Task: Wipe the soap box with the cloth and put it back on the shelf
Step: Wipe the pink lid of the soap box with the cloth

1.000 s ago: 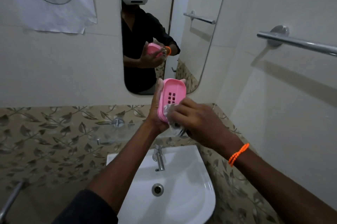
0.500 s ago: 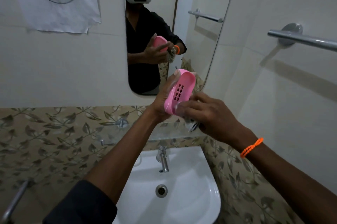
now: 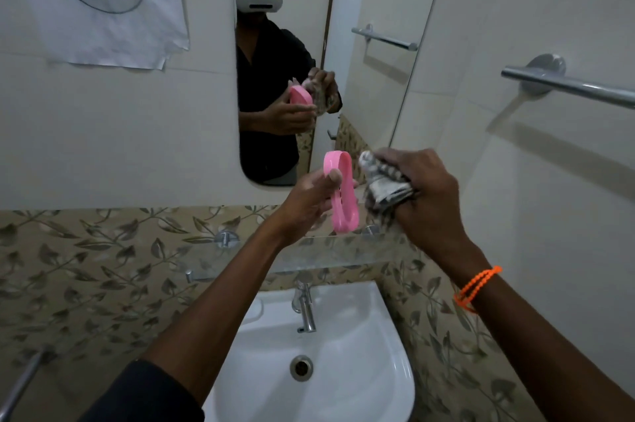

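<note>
My left hand [image 3: 305, 203] grips the pink soap box [image 3: 343, 194], which is turned on edge so only its rim and side show. It hangs in the air above the glass shelf [image 3: 309, 255]. To its right my right hand [image 3: 426, 194] holds a bunched grey-and-white cloth [image 3: 383, 182] against or just beside the box's right side. The box's inner face is hidden from me.
A white sink [image 3: 360, 373] with a chrome tap [image 3: 305, 306] sits below the shelf. The mirror [image 3: 330, 53] on the wall ahead reflects the hands. A towel bar [image 3: 567, 83] juts from the right wall, and a paper sheet [image 3: 99, 2] hangs at upper left.
The left hand has turned the soap box from its slotted face toward me to edge-on. The right hand with the cloth moved from the box's lower end to its right side.
</note>
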